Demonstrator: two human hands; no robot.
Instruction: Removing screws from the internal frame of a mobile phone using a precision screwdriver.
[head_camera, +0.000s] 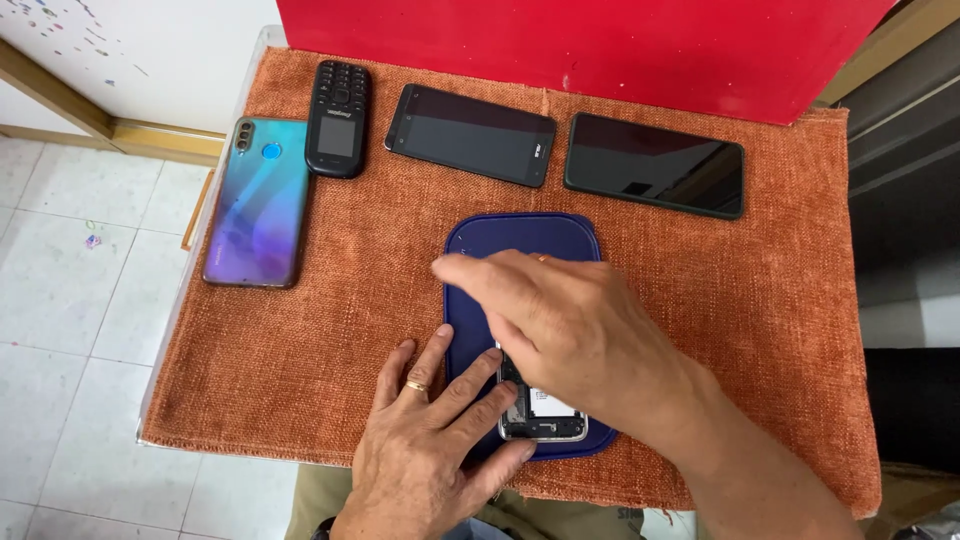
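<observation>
Looking down from my head: my left hand (430, 440) is lying flat, fingers spread, pressing an opened phone (540, 410) on a blue mat (520, 240). My right hand (560, 320) is resting over the phone, fingers extended, gripping nothing I can see. Four phones are lying along the orange cloth (780, 300) on the tabletop.

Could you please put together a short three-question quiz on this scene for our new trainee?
1. True or false: the opened phone lies on the dark blue mat.
2. How many other phones lie along the far side of the orange cloth?
3. Which hand wears a gold ring: A) left hand, B) right hand, C) neither?

Key
1. True; both hands rest over it.
2. Four: a blue-backed phone, a black keypad phone and two black touchscreen phones.
3. A.
</observation>
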